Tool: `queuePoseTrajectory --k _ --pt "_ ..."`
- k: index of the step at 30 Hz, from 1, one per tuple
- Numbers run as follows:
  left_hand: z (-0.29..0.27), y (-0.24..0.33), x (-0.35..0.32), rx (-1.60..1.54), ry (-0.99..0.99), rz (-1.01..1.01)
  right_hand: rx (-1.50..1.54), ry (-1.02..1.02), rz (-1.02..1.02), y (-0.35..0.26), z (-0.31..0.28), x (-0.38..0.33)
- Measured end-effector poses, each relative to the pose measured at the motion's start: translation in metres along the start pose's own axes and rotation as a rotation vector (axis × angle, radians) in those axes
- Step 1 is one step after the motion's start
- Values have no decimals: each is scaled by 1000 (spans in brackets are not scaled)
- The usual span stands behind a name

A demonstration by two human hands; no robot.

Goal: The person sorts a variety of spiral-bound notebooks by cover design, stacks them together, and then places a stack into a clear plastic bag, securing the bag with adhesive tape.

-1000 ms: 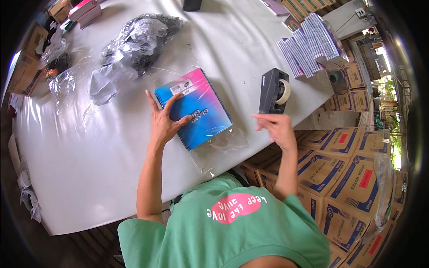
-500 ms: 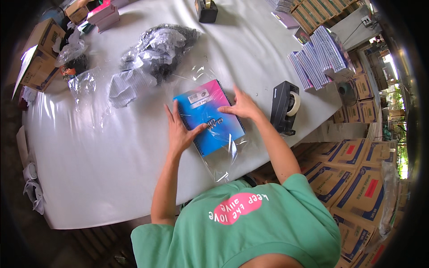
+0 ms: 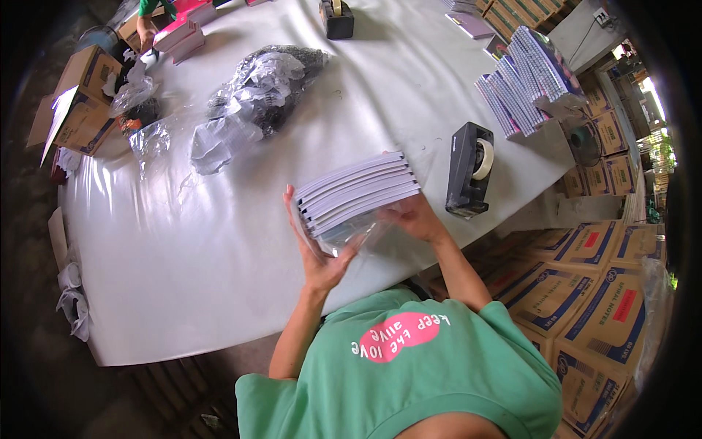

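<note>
Between my two hands is a stack of spiral notebooks [image 3: 358, 192], tipped up so that the white page edges face upward. Clear plastic wrap [image 3: 358, 235] covers its near side, with loose film toward me. My left hand [image 3: 322, 265] grips the left end, fingers along the side and thumb on the near face. My right hand [image 3: 415, 218] holds the right end; its fingers are partly blurred. To the right of the stack, on the table, stands a black tape dispenser [image 3: 461, 172] with a roll of clear tape.
Crumpled plastic and paper [image 3: 267, 84] lie on the white-covered table [image 3: 183, 293]. Notebook stacks [image 3: 523, 84] sit at the back right, a second tape dispenser [image 3: 336, 20] at the back. Cartons [image 3: 599, 314] fill the right side. Another person's hand [image 3: 146, 33] is at the far left, beside pink stacks [image 3: 179, 36].
The notebook stack lay flat with its blue and pink cover up; now it is tipped onto its edge, gripped at both ends. Another person's arm has come into view at the far left.
</note>
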State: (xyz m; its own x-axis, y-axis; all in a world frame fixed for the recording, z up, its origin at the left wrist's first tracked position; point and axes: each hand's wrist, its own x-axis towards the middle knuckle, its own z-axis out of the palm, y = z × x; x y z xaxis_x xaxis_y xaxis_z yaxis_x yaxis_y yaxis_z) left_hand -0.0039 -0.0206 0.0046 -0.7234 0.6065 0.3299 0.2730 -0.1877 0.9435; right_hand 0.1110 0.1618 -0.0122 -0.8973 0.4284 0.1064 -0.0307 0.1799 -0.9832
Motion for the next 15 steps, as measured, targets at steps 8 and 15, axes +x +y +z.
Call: queuePoseTrajectory --k 8,15 --pt "-5 35 28 218 -3 323 29 -4 -94 -40 -10 -2" --pt "-25 95 82 416 -120 864 96 42 -165 -57 -6 8"
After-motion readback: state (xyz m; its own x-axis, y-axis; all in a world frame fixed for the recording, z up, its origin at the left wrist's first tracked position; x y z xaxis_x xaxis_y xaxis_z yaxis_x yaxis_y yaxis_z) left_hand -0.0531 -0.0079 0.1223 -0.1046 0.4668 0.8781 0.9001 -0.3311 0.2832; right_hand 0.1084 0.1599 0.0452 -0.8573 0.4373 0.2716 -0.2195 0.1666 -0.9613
